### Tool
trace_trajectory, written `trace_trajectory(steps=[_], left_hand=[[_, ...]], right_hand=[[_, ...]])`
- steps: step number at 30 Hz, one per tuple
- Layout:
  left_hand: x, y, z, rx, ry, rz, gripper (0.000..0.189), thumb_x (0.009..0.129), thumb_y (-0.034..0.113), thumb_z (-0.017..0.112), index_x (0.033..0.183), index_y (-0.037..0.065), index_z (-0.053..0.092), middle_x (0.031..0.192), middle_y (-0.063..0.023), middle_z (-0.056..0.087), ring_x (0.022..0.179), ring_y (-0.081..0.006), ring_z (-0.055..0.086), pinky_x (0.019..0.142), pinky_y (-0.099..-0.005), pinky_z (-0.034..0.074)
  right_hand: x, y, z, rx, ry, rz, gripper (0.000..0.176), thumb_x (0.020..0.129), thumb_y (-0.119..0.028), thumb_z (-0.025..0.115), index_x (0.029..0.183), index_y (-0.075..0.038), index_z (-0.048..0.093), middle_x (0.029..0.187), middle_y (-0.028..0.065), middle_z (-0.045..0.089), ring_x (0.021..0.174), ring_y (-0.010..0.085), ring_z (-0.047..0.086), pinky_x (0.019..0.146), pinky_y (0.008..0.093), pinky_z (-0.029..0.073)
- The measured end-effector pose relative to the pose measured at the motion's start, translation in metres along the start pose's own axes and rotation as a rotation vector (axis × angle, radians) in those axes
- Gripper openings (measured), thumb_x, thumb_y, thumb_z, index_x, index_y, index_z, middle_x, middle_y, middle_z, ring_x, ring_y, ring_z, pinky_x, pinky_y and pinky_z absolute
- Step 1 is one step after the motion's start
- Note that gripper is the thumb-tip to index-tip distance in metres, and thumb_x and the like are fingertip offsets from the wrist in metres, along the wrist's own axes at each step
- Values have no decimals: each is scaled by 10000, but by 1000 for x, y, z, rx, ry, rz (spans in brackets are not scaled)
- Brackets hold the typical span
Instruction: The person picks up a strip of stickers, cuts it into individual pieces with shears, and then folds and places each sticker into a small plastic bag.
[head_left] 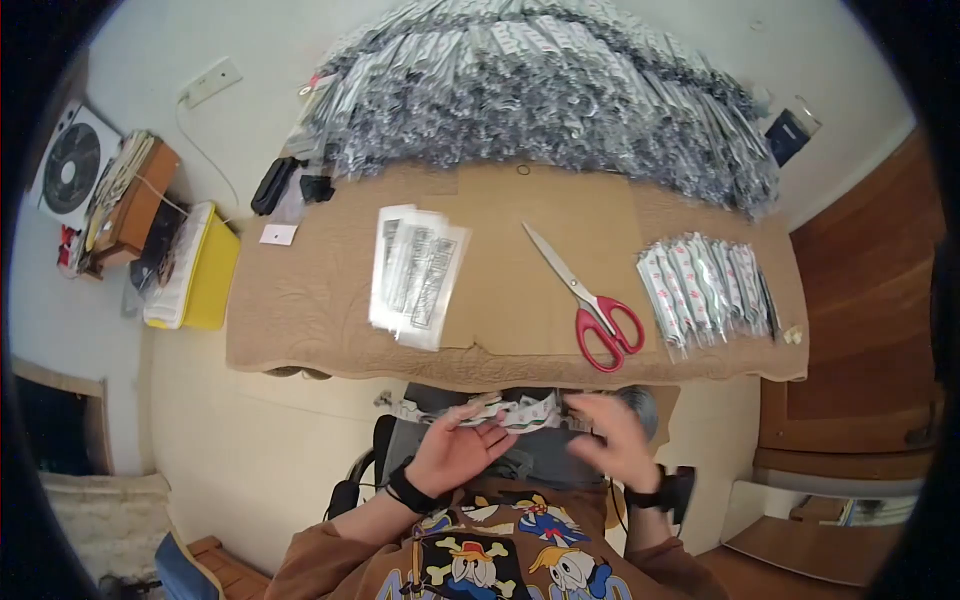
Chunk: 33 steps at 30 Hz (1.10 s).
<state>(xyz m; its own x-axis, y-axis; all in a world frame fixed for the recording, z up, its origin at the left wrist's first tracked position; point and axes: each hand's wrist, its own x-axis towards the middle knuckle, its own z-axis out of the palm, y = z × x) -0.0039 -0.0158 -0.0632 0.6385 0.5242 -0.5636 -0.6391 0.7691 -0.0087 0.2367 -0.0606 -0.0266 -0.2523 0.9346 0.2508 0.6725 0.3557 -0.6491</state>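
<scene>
A white printed strap [530,414] with pink and green marks lies across my left hand [462,450], just below the table's front edge. That hand is turned palm up, with its thumb and fingers around part of the strap. My right hand [617,440] is to the right of the strap's end, blurred by motion, its fingers apart and nothing visible in them. On the table, red-handled scissors [581,294] lie with the blades pointing away from me. Several clear printed plastic bags [418,275] are stacked to their left.
A row of bagged printed straps [700,290] lies at the right of the table. Behind, a large heap of similar bagged pieces [540,110] covers the back. A cardboard sheet [490,300] lies mid-table. A black case [273,186] is at the left, beyond it a yellow bin [213,270].
</scene>
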Motion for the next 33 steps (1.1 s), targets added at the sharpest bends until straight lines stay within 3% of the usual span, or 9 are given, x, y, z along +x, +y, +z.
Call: trace_trajectory(steps=[3,7,9,14,21,24,26,28,33], left_hand=[[-30,26,12,117,68,-27,287,841,208,522,1066,30,530,764,-54,585,816,-188,565,870,-359,404],[-87,99,-35,920,-40,426,331,886,239,435,1015,-37,563,556,33,394,532,-91,391,632,-287,430],[-121,129,-36,928,348,709,314,858,246,503,935,-39,612,532,24,393,499,-103,398,588,-262,425],[-180,167,-77,1610,1168,631,339,836,300,544,808,-26,633,666,-37,551,615,-118,508,616,-242,428],[-167,119,-54,1890,1198,1125,391,819,370,553,805,-13,631,846,-144,628,800,-264,579,710,-346,442],[-130,85,-28,1697,94,444,322,804,239,525,1028,19,597,1057,-124,599,992,-232,558,871,-359,415],[-96,50,-30,1514,-292,431,462,835,319,500,1219,66,464,1188,-120,527,1102,-247,489,983,-363,317],[-69,23,-2,536,-372,106,598,836,430,486,1318,113,327,1237,-127,480,1167,-275,423,1032,-384,241],[-58,51,14,13,-559,302,590,840,445,478,1316,129,327,1192,-132,510,1152,-288,433,1026,-420,253]], right_hand=[[3,-6,54,-13,74,-11,278,789,-136,621,1033,-18,562,875,121,584,701,181,552,635,255,442],[12,-11,70,479,-304,313,248,785,-187,634,971,-29,589,787,90,599,704,199,568,643,268,444],[25,-9,63,670,-466,305,233,802,-187,620,963,-21,587,725,58,578,646,142,531,593,257,421],[40,-22,61,815,-443,358,186,847,-178,570,941,-19,588,640,2,525,603,60,456,545,222,376],[47,-54,63,1087,-245,472,161,869,-132,503,901,-25,618,606,-22,509,562,47,451,505,211,350],[55,-77,63,1015,-282,360,171,875,-132,490,883,-25,624,591,-14,511,541,53,453,492,214,349],[61,-87,61,906,-422,229,173,873,-136,496,852,-23,625,581,-3,515,520,60,455,478,217,350],[58,-85,58,846,-439,181,169,876,-147,500,867,-27,618,594,9,521,527,63,466,477,226,362],[36,-50,17,706,-618,303,177,879,-169,512,880,-23,612,627,33,545,536,75,494,473,237,389]])
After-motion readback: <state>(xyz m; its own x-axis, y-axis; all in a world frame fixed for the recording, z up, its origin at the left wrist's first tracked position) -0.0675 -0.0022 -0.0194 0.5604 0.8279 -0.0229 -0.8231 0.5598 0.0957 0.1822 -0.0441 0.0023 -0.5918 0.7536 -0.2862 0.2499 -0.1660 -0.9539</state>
